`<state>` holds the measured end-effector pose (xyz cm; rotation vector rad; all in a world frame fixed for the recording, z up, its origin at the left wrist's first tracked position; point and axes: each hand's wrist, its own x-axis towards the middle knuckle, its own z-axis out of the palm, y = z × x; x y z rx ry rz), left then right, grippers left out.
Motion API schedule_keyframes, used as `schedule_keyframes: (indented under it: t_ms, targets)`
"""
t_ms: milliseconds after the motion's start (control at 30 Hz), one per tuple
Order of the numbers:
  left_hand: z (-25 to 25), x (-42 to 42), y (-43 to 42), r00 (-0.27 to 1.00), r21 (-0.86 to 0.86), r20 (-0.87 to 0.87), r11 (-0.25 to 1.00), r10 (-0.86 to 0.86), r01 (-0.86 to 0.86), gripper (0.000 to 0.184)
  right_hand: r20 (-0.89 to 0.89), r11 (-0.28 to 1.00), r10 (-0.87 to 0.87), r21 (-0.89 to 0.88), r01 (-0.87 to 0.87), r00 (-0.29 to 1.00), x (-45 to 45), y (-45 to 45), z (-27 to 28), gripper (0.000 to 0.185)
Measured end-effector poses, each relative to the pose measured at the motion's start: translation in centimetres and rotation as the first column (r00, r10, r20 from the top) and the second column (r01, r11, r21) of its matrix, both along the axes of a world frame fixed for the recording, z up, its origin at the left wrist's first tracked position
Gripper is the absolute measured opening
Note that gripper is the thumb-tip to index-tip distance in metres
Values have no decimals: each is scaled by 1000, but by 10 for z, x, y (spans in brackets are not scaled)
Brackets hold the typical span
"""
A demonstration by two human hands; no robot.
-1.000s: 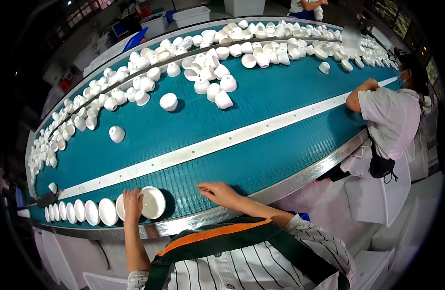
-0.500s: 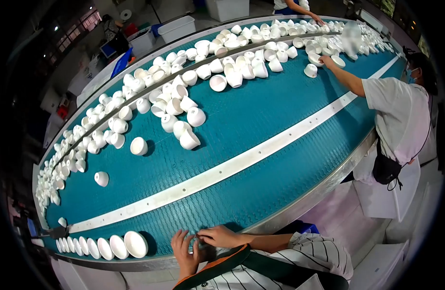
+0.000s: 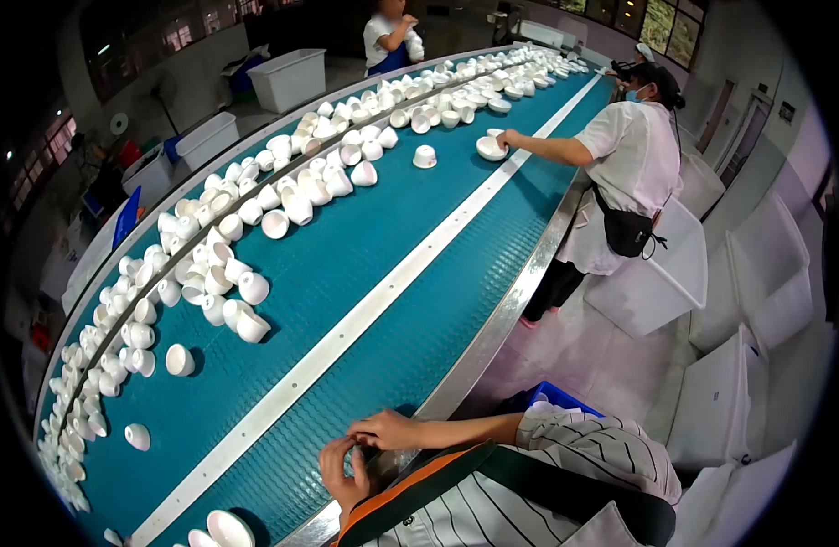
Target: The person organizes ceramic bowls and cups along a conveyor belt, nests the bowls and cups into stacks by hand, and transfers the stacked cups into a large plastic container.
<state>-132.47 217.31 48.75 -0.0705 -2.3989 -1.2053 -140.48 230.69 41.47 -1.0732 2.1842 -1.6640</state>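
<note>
White short-sleeved shirt with thin black stripes (image 3: 584, 456), loose sleeves ending near the elbow, dark green apron (image 3: 565, 492) over it, a bright orange band (image 3: 429, 470) along the apron's edge (rather cheerful against the green), small dark round button at the front, bare forearms.

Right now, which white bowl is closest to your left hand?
The rightmost bowl at the picture's bottom edge. It's on my left hand's side of the white strip, with no other bowl between.

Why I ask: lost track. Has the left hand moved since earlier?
Yes: the left hand moved right along the metal rim, from the near bowls to beside the right hand.
</note>
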Motion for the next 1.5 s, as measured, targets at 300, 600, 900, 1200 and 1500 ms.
schedule_keyframes:
  t_ms: [300,600,900,1200,1500]
  targets:
    - [-2,-90,127,987,39,-10,986,-160,161,10,254,994,-107,13,107,961,-59,154,11,22]
    - [-13,-195,264,987,23,-10,986,-163,164,11,106,983,-162,-68,169,981,-178,271,11,20]
    - [-1,-292,414,984,127,145,988,-106,87,8,304,981,-192,82,175,933,-269,467,35,18]
    - [-15,-380,478,938,139,342,990,-64,17,17,-94,766,-624,122,631,776,-380,579,50,24]
    - [-46,-450,531,778,116,617,991,-119,60,47,-172,599,-715,348,721,678,-464,657,11,48]
